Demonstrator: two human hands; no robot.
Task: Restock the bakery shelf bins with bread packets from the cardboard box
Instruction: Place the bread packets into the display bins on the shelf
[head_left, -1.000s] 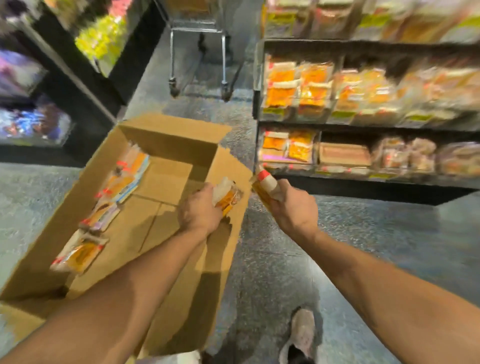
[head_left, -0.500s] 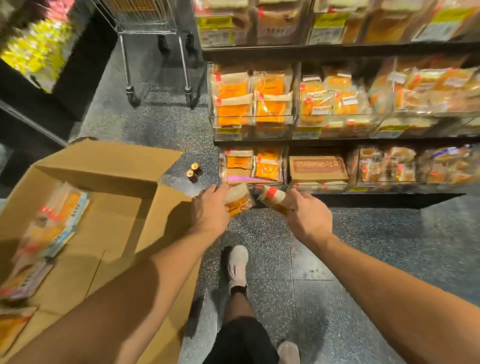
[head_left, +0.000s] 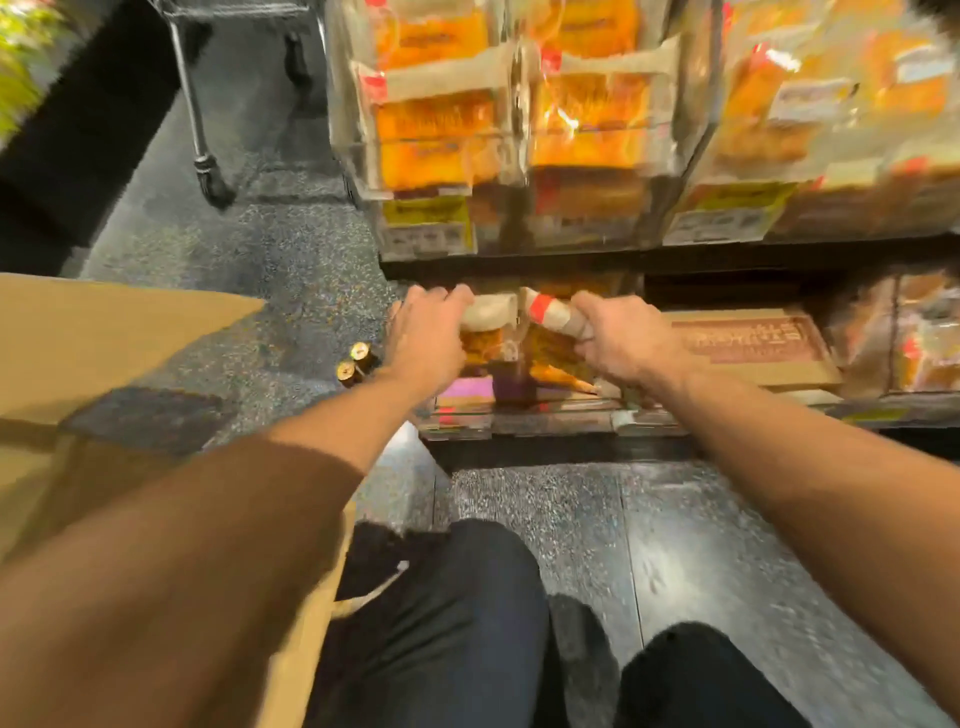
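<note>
nearest, the person's knees in dark trousers (head_left: 447, 623) crouch on the speckled floor, with the cardboard box (head_left: 104, 343) at the left. past them, the left hand (head_left: 426, 338) grips one bread packet (head_left: 483, 317) by its pale top, and the right hand (head_left: 618, 343) grips another bread packet (head_left: 550, 317) with a red tag. both packets sit at the clear bottom-shelf bin (head_left: 519, 410). best to stand each upright, label forward, on its own side of the divider before letting go. above, fuller bins (head_left: 447, 130) are blurred.
</note>
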